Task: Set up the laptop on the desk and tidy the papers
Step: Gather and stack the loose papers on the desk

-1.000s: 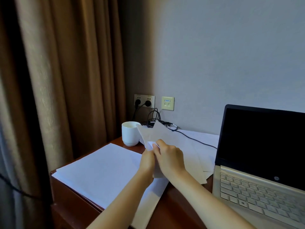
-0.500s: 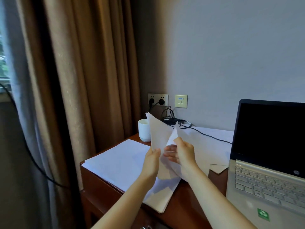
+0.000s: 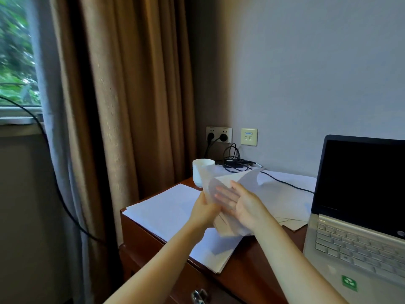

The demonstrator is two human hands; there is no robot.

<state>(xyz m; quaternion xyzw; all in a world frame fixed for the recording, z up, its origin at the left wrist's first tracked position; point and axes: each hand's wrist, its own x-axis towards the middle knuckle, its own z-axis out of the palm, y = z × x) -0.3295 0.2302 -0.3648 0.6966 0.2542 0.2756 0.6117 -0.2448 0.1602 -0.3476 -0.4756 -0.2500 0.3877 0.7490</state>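
Head view: the left hand [image 3: 205, 210] grips the loose sheets [image 3: 247, 178] at their lower edge above the desk [image 3: 252, 270]. The right hand [image 3: 243, 204] lies spread flat against them. They look light, floppy and probably slippery, so are best held low at both edges. Their long axis runs 7 to 1 o'clock, with the tops curling toward the laptop [image 3: 361, 189] at 3 o'clock.

Both my bare forearms reach forward, hands nearly touching. My left hand [image 3: 203, 210] curls around the sheets [image 3: 241, 177], and my right hand [image 3: 242, 206] lies against them, palm showing, fingers straight.
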